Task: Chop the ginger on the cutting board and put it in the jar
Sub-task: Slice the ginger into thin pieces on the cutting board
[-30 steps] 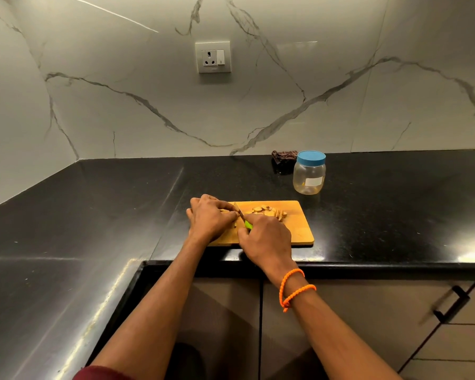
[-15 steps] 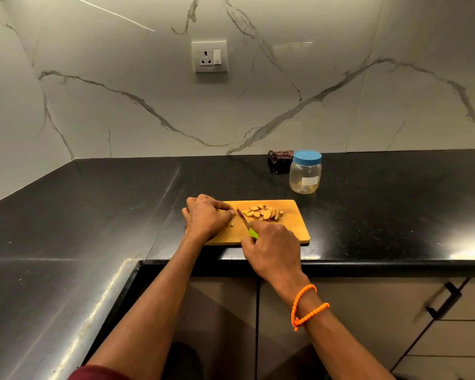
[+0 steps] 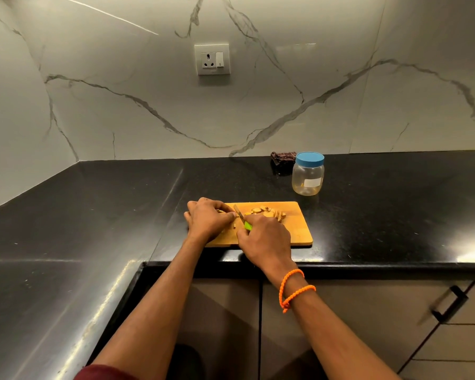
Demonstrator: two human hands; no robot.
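A wooden cutting board [image 3: 296, 229] lay on the black surface [image 3: 381, 215], close to its front edge. The left hand [image 3: 207, 219] rested on the left part of the board with fingers curled over the uncut ginger, which was almost hidden under them. The right hand [image 3: 266, 237] was closed around the green handle of a small knife [image 3: 243, 218]; the blade pointed away from the person, just beside the left fingertips. A pile of ginger slices [image 3: 266, 212] lay on the board to the right of the blade. The jar [image 3: 308, 174], clear with a blue lid on, stood on the surface behind the board's right end, apart from it. A dark cloth [image 3: 283, 158] lay just behind the jar, near the marble wall
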